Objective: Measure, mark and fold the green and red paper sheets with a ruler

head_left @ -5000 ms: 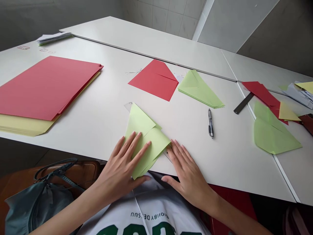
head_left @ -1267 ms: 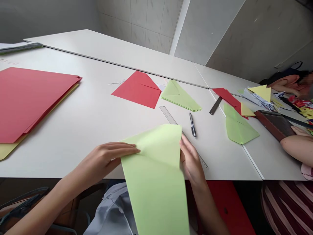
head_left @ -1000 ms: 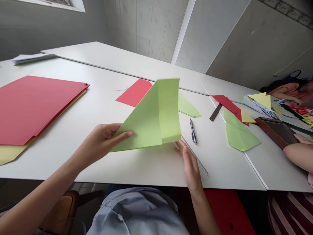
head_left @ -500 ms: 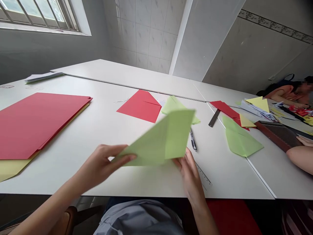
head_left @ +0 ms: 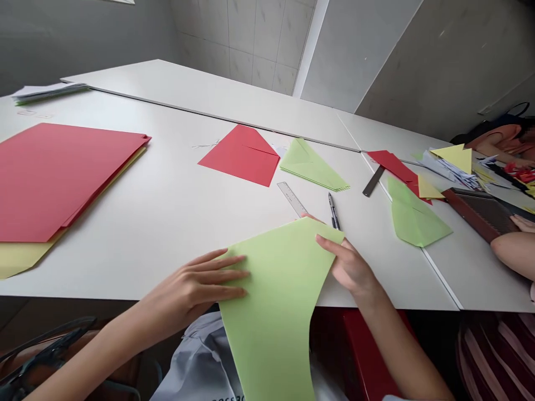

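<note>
A sheet of light green paper (head_left: 276,289) hangs partly over the table's front edge, its lower part curving down toward my lap. My left hand (head_left: 204,281) lies against its left edge, fingers stretched out and slightly apart. The upper right corner is pinched by my right hand (head_left: 351,262), thumb on top and fingers beneath. Just beyond the sheet lie a clear ruler (head_left: 291,197) and a black pen (head_left: 333,210). Farther back, folded green papers (head_left: 313,165) sit beside a red folded paper (head_left: 242,156).
On the left is a stack of red sheets (head_left: 75,178) over yellow ones. At right lie a dark ruler (head_left: 373,181), a green folded sheet (head_left: 420,217) and a brown-framed board (head_left: 480,217). A co-worker's arm (head_left: 516,253) rests near it.
The green sheet has turned from a folded, raised shape to an opened one hanging toward my lap. My left hand went from pinching to lying flat. The clear ruler's far end is now uncovered.
</note>
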### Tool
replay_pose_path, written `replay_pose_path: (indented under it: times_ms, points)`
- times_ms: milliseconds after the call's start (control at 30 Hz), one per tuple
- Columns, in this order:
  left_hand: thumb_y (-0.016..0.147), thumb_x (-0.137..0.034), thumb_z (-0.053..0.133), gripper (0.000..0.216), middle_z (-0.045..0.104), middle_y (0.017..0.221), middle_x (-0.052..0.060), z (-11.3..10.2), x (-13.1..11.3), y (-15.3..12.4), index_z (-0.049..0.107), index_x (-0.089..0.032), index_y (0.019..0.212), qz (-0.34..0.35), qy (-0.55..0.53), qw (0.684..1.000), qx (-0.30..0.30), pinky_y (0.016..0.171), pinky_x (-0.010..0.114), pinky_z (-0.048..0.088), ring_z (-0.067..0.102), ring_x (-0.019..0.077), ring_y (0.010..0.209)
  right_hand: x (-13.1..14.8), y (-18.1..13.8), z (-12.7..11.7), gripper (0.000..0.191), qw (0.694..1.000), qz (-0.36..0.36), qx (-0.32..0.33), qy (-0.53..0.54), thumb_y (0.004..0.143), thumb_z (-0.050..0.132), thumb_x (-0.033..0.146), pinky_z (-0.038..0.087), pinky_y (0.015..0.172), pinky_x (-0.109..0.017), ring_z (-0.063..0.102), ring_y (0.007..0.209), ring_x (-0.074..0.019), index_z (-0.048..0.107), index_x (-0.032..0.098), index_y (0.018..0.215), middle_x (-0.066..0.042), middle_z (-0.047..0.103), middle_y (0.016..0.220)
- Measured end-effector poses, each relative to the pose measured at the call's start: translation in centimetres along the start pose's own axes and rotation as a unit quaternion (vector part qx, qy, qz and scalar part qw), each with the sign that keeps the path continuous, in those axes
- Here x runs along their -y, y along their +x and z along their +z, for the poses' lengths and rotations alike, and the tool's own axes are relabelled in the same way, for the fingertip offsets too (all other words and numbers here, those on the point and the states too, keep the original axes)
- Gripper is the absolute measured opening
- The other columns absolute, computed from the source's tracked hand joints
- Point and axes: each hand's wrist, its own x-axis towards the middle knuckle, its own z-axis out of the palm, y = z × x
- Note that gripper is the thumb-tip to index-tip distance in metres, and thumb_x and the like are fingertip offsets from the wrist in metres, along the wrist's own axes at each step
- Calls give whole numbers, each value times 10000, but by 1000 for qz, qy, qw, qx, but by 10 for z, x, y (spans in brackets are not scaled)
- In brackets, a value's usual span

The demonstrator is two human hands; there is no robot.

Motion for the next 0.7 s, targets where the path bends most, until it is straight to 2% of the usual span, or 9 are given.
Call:
replay_pose_path:
  times_ms: [100,167,233,300,367,433,567,700]
  points:
    - [967,-126,428,444,550,1411,-58,1,17,5,621,-343,1302,-34,13,999,0,1213,471,302,415,212,1407,20,19,-3,555,994,-30,90,-63,868,689,409,423,1124,-444,479,1366,-266,547,313,1396,-21,614,1385]
    - [953,-82,353,521,529,1428,-85,1,27,9,626,-373,1289,-83,30,996,-13,1220,491,278,394,209,1422,29,31,-3,522,987,-44,122,-93,905,640,422,420,1131,-459,445,1394,-265,537,318,1406,-17,597,1404]
    - [952,-85,314,545,523,1436,-90,-1,32,11,631,-380,1281,-125,32,991,-32,1209,494,304,414,212,1412,35,38,-3,468,982,-59,133,-124,940,595,421,373,1168,-461,402,1424,-252,547,326,1396,0,566,1437]
    - [978,-163,337,468,534,1439,-68,-2,33,12,639,-357,1279,-147,32,988,-43,1176,477,370,463,224,1381,38,40,-3,423,963,-95,144,-207,983,531,382,284,1217,-442,340,1459,-215,531,346,1405,37,506,1489]
    - [1001,-287,388,367,569,1419,-25,1,29,14,646,-312,1260,-160,45,985,-53,1125,447,440,515,235,1336,39,40,-5,431,922,-143,156,-325,1014,451,289,225,1238,-416,307,1470,-168,482,372,1436,77,456,1520]
    - [1007,-388,412,343,597,1382,36,8,25,16,645,-257,1223,-178,69,979,-71,1076,438,479,558,251,1281,38,41,-8,540,873,-185,165,-420,986,386,139,234,1234,-402,323,1459,-136,427,379,1469,97,442,1525]
    - [1017,-433,382,430,551,1383,157,28,18,17,573,-157,1285,-225,115,962,-103,1010,477,505,589,302,1212,34,39,-11,848,778,-253,198,-540,774,298,-80,306,1206,-389,345,1446,-126,360,332,1513,72,401,1552]
    - [1005,-470,395,567,460,1475,210,37,16,14,440,-96,1429,-251,156,948,-116,1100,516,421,448,356,1368,25,25,-6,992,670,-322,241,-624,621,256,-134,397,1154,-413,305,1467,-168,340,260,1528,-13,328,1594]
